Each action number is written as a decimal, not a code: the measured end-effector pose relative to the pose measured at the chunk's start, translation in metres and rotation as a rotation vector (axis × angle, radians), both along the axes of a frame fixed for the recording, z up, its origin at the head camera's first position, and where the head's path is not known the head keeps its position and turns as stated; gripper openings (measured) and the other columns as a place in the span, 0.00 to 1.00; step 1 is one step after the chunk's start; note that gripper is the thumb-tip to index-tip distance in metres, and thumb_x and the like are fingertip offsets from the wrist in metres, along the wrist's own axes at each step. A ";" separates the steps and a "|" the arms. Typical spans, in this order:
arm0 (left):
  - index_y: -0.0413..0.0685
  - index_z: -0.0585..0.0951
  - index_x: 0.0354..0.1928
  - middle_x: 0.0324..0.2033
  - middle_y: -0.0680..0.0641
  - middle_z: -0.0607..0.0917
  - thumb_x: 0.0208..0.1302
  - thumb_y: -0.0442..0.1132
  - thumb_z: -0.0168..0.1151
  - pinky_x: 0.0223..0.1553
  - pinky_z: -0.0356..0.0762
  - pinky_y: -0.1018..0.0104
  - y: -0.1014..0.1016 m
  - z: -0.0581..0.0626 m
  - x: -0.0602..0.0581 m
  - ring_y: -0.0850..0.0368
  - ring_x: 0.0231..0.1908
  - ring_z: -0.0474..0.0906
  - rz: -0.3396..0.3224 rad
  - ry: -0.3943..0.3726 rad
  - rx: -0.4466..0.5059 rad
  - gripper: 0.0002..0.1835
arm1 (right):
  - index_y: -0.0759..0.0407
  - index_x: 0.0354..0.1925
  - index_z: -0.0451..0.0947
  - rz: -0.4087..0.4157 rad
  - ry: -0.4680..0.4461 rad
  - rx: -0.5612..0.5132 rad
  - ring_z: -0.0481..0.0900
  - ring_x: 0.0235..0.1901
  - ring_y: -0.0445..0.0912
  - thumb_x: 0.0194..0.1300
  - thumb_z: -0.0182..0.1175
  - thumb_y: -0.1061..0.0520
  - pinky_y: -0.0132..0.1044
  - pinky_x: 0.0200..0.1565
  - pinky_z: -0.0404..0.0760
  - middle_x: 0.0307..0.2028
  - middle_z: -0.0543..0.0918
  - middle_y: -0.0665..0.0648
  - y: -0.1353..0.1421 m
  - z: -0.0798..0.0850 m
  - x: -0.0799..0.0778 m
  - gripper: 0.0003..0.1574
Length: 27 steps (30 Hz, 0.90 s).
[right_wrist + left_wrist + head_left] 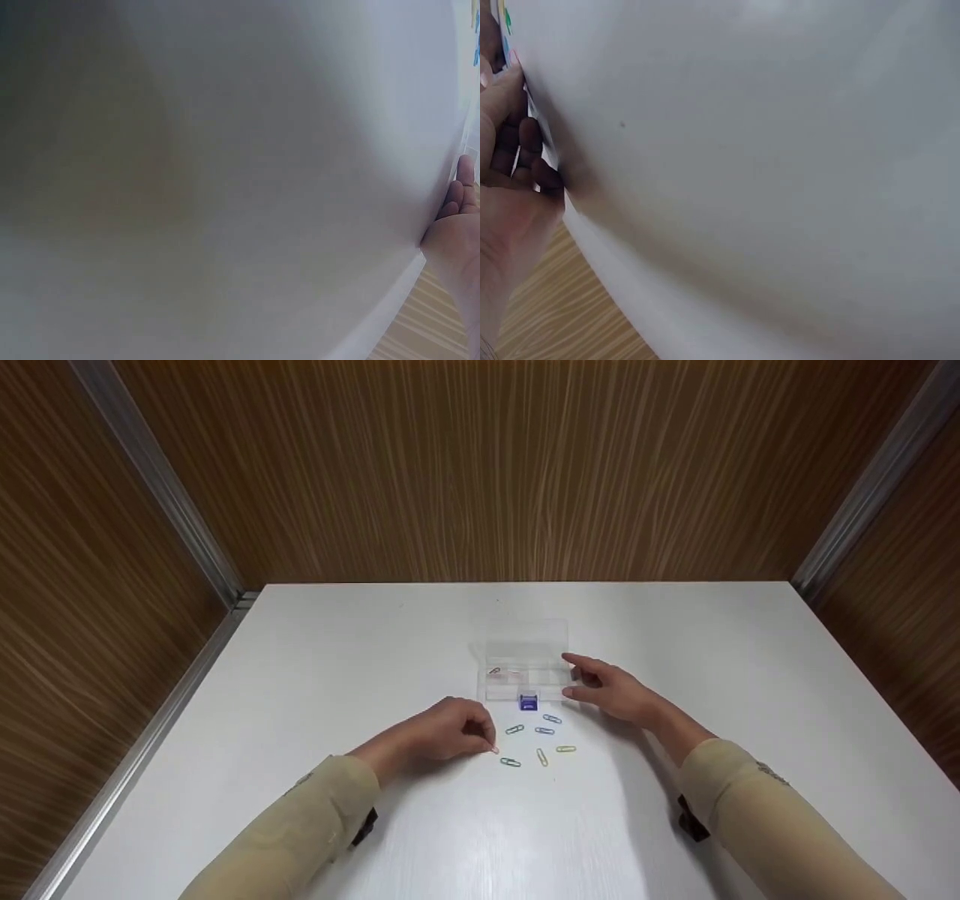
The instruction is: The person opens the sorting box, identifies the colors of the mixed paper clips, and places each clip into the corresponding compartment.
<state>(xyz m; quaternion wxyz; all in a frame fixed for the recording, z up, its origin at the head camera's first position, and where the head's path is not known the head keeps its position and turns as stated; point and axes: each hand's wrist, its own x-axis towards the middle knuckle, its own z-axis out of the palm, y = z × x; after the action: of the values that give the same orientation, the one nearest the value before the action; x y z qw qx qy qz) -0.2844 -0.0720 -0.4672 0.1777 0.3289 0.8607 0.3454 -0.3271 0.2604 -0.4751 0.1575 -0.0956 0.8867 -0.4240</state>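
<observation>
Near the middle of the table, my left hand (448, 729) pinches a small reddish paper clip (495, 750) between thumb and fingertips, close to the tabletop. Its curled fingers show at the edge of the left wrist view. A clear plastic box (546, 692) stands beyond it with its lid (527, 636) raised at the back. Inside the box's left part lies a red paper clip (494, 670). Touching the box's right side, my right hand (616, 692) has thumb and index finger extended and spread apart. The box is barely visible in the right wrist view.
Green paper clips (510, 763), blue paper clips (544, 731) and yellow paper clips (565, 749) lie loose before the box. A blue label (529, 703) marks its front. Wood-grain panels (480, 472) enclose the white table (360, 630) at back and sides.
</observation>
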 end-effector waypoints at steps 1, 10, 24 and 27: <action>0.52 0.88 0.36 0.32 0.60 0.84 0.70 0.38 0.74 0.45 0.73 0.66 0.000 0.000 0.000 0.63 0.38 0.75 0.002 -0.007 -0.002 0.03 | 0.38 0.83 0.60 0.003 0.004 -0.003 0.62 0.69 0.55 0.72 0.69 0.39 0.57 0.77 0.54 0.71 0.69 0.58 0.001 0.000 0.000 0.49; 0.47 0.88 0.41 0.30 0.58 0.82 0.70 0.34 0.72 0.42 0.72 0.68 -0.001 0.000 -0.003 0.64 0.35 0.74 -0.008 -0.053 0.076 0.02 | 0.41 0.83 0.61 0.012 0.035 0.005 0.63 0.66 0.55 0.73 0.68 0.41 0.55 0.75 0.57 0.68 0.71 0.58 0.001 0.000 -0.001 0.48; 0.48 0.86 0.44 0.35 0.54 0.83 0.71 0.31 0.70 0.43 0.72 0.64 0.009 0.019 -0.016 0.58 0.39 0.76 0.201 -0.051 0.182 0.05 | 0.40 0.83 0.60 0.007 0.020 -0.003 0.62 0.70 0.55 0.73 0.68 0.40 0.57 0.78 0.53 0.70 0.71 0.57 0.001 -0.001 -0.001 0.48; 0.47 0.86 0.46 0.37 0.54 0.83 0.71 0.32 0.69 0.45 0.73 0.64 0.015 0.025 -0.025 0.57 0.41 0.76 0.238 0.002 0.193 0.05 | 0.41 0.83 0.60 0.010 0.029 0.001 0.63 0.70 0.55 0.73 0.68 0.40 0.56 0.78 0.53 0.70 0.71 0.57 0.001 -0.001 -0.001 0.48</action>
<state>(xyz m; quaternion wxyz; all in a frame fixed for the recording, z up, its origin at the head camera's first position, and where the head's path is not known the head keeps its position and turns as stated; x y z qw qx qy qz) -0.3091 -0.0572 -0.4423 0.1023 0.2406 0.8567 0.4448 -0.3285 0.2616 -0.4764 0.1469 -0.1059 0.8886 -0.4215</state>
